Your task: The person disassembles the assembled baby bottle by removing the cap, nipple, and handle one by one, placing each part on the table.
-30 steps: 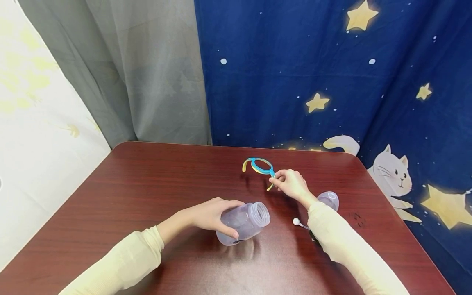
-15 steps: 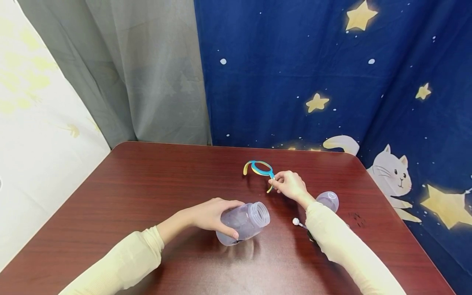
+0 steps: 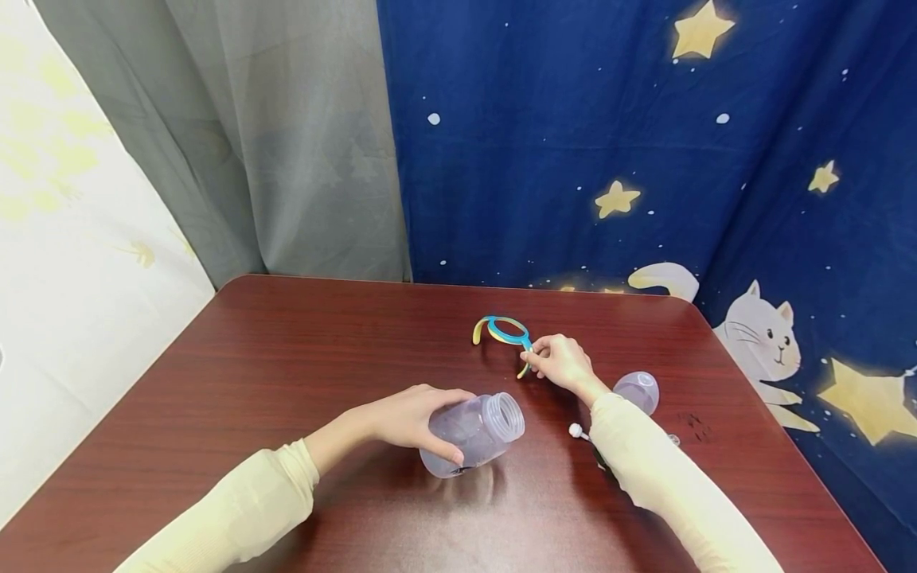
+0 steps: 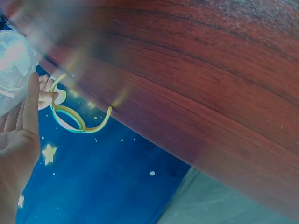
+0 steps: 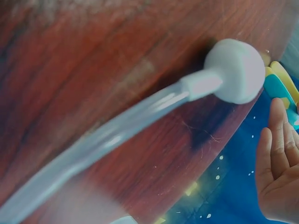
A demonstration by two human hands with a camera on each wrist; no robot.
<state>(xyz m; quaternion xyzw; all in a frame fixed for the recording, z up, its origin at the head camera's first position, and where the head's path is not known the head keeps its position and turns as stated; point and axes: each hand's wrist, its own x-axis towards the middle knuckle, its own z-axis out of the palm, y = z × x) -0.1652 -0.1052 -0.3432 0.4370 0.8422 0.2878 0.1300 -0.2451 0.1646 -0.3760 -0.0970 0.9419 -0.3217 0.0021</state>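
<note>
My left hand [image 3: 414, 418] grips a translucent lilac baby bottle [image 3: 469, 436], which is tilted on its side with its open threaded neck pointing right. Its round form also shows in the left wrist view, as the bottle [image 4: 15, 60] at the edge. Farther back, my right hand [image 3: 564, 362] pinches one arm of a blue and yellow bottle handle ring [image 3: 509, 331]. The ring's two curved arms reach down to the table or just above it; I cannot tell which. Both arms show in the left wrist view of the handle ring [image 4: 74, 122].
A translucent dome cap [image 3: 637, 390] lies beyond my right forearm. Beneath that sleeve, partly hidden, is a straw with a white weighted ball [image 3: 575, 430], large in the right wrist view as a white ball [image 5: 235, 71] on clear tubing [image 5: 107, 135]. Curtains stand behind the table [image 3: 322, 342].
My right hand has lowered the handle ring slightly toward the table and drawn it a little nearer. The left hand and the bottle have stayed in place.
</note>
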